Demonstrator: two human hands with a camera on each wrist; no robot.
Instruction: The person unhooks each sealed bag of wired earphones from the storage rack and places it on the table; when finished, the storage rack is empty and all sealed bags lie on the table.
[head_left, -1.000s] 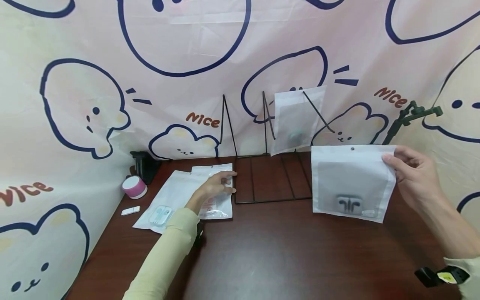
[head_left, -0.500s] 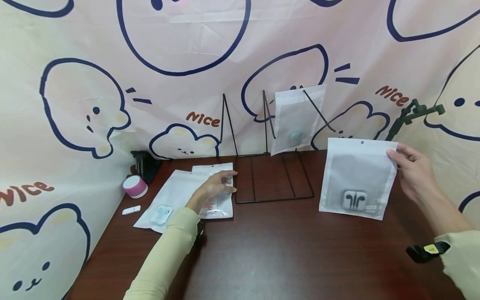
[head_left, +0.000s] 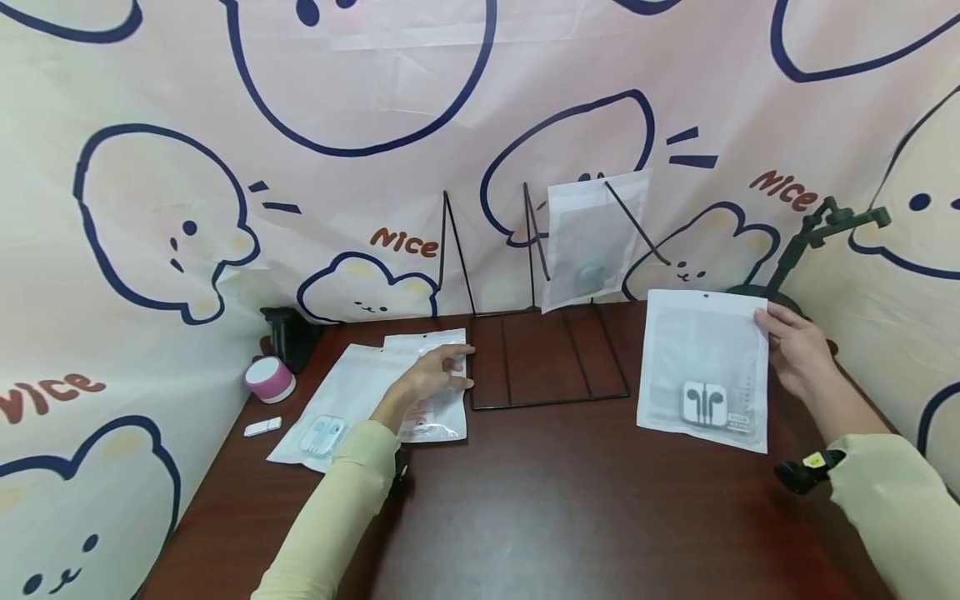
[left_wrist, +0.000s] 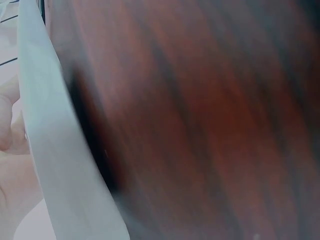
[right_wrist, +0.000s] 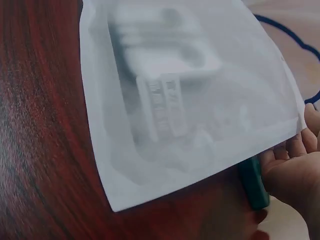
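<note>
Right fingers (head_left: 776,325) have drawn the pinched earphone pouch (head_left: 705,358) leftward; left fingers (head_left: 456,350) lie loose over another pouch (head_left: 445,414).

Soft light is filling the head view; pale glare is lying on the tabletop (head_left: 517,508) at lower centre; the right wrist view is blurring the white packet (right_wrist: 210,110).

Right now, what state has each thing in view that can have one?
Right hand: pinches the earphone pouch.
Earphone pouch: held upright, not hung.
Left hand: rests over table pouches.
Table pouches: lying flat.
Hung pouch: hanging on wire rack.
Wire rack: standing.
Green stand: upright.
Pink tub: standing.
White stick: lying flat.
</note>
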